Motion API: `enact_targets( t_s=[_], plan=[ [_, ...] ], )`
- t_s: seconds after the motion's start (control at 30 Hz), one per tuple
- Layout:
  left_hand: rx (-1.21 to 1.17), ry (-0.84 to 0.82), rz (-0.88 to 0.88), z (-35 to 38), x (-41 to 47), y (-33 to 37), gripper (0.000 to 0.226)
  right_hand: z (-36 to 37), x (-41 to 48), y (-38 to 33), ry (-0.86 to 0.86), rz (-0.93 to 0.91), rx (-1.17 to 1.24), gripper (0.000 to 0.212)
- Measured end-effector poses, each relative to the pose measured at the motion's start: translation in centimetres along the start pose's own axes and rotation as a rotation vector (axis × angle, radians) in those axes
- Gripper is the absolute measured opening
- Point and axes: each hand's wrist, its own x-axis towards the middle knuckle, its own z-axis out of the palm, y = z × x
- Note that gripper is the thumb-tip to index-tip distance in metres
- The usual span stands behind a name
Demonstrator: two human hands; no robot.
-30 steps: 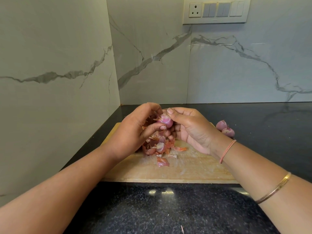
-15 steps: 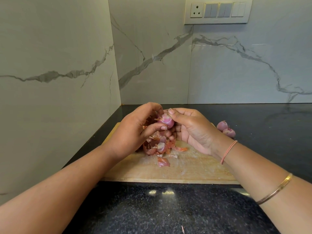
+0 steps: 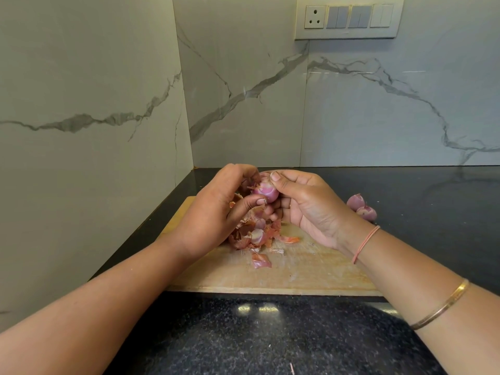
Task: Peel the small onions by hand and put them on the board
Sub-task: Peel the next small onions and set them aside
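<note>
The small onion (image 3: 265,191), pink and partly bare, is held in the air above the far part of the wooden cutting board (image 3: 297,274), caught between both hands. The left hand (image 3: 213,212) pinches its near-left side with the thumb below and curled fingers above. The right hand (image 3: 308,207) grips its right side, thumb pressed on top. Under them a pile of onion skins (image 3: 250,235) lies on the board, with one loose skin (image 3: 261,261) nearer. Two peeled onions (image 3: 361,207) sit touching each other just beyond the right wrist, where black countertop (image 3: 243,342) shows.
</note>
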Motion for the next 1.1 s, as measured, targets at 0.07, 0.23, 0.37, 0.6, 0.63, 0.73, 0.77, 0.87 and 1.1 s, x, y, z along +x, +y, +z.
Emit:
enact_targets(
  t_s=[0.07, 0.23, 0.37, 0.6, 0.63, 0.73, 0.77, 0.87, 1.1],
  plan=[
    [0.015, -0.003, 0.005, 0.01, -0.03, -0.04, 0.024, 0.00, 0.03, 0.09, 0.003, 0.003, -0.007, 0.020],
    [0.056, -0.002, 0.025, -0.05, 0.03, -0.12, 0.016, 0.05, 0.08, 0.08, 0.008, 0.006, 0.004, 0.020],
    [0.011, -0.004, -0.023, -0.03, 0.07, -0.05, 0.023, 0.00, 0.00, -0.08, 0.007, 0.005, -0.002, 0.020],
    [0.043, -0.056, -0.036, 0.09, -0.16, -0.17, 0.022, 0.06, 0.04, 0.15, 0.011, 0.016, -0.035, 0.019],
    [0.044, -0.064, -0.041, 0.13, -0.20, -0.12, 0.021, 0.06, 0.05, 0.17, 0.014, 0.017, -0.047, 0.019],
    [0.044, -0.086, -0.058, 0.19, -0.29, -0.20, 0.024, 0.04, 0.07, 0.26, 0.026, 0.024, -0.097, 0.019],
    [0.046, -0.095, -0.065, 0.18, -0.28, -0.25, 0.026, 0.05, 0.08, 0.29, 0.029, 0.024, -0.112, 0.019],
    [0.045, -0.107, -0.072, 0.22, -0.19, -0.31, 0.022, 0.10, 0.11, 0.32, 0.039, 0.027, -0.125, 0.019],
    [0.012, -0.061, -0.123, 0.06, -0.11, 0.27, 0.020, 0.13, 0.15, 0.32, 0.058, 0.025, -0.092, 0.018]
  ],
)
